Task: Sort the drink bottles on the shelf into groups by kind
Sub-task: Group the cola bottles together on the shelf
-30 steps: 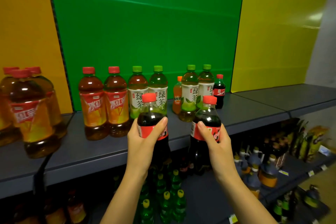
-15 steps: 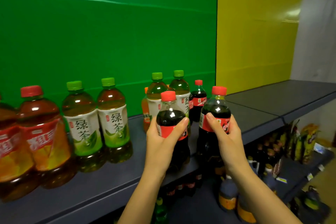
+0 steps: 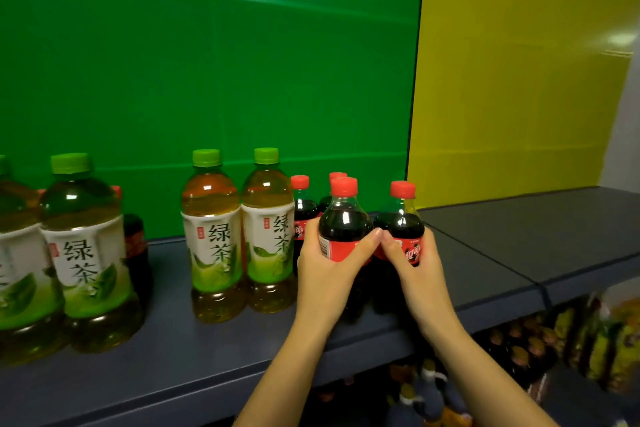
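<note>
My left hand [image 3: 329, 263] is wrapped around the label of one cola bottle [image 3: 344, 218], and my right hand [image 3: 415, 263] grasps a second cola bottle [image 3: 401, 222] the same way; both grips are closed on their bottles and my thumbs meet between them. Both bottles stand near the front of the shelf [image 3: 485, 253], caps up, long axis vertical, though their bases are hidden behind my hands, so I cannot tell whether they rest on it yet. Two more colas [image 3: 303, 208] stand just behind, and two green tea bottles [image 3: 239, 232] just to the left.

I judge the risk lies in the crowding: if I push back too hard, my bottles could knock the rear colas or nudge the nearest tea. Letting go with a base tilted or close to the front lip could let a bottle tip off toward the lower shelves [image 3: 519, 357].
</note>
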Demonstrator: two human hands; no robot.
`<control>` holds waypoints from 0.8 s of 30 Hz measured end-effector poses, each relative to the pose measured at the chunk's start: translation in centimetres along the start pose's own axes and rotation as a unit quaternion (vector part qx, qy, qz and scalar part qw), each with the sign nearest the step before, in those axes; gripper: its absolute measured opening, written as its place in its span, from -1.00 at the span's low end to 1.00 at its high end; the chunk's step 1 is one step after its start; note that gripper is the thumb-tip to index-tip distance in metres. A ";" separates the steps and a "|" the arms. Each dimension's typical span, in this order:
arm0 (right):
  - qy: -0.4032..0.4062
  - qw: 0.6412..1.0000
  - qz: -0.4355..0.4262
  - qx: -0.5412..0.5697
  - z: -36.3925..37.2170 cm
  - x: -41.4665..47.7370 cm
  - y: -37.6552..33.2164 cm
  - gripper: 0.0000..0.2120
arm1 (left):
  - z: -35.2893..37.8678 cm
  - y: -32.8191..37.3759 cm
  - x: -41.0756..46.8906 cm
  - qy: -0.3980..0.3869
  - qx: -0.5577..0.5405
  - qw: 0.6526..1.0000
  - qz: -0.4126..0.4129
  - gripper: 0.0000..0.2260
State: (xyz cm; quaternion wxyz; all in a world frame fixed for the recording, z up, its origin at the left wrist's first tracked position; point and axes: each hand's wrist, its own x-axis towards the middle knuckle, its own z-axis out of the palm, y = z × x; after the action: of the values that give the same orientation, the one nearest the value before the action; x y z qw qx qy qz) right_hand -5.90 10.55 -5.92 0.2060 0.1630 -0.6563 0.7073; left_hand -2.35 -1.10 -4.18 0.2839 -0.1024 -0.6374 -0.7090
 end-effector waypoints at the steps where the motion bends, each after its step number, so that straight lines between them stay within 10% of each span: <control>1: -0.019 1.000 0.003 -0.006 -0.7 0.8 0.6 -0.62 | 0.8 -0.5 0.2 0.022 0.017 1.000 0.002 -0.60; 24: -0.058 0.998 -0.011 -0.019 -2.3 4.9 4.8 -0.16 | 2.1 -4.9 1.2 0.088 0.313 0.945 0.026 -0.36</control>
State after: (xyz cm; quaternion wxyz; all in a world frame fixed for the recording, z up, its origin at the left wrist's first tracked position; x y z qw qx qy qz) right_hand -12.47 12.97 -7.74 0.1785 0.2067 -0.6783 0.6821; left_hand -6.37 0.68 -7.36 0.3747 0.0381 -0.7968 -0.4724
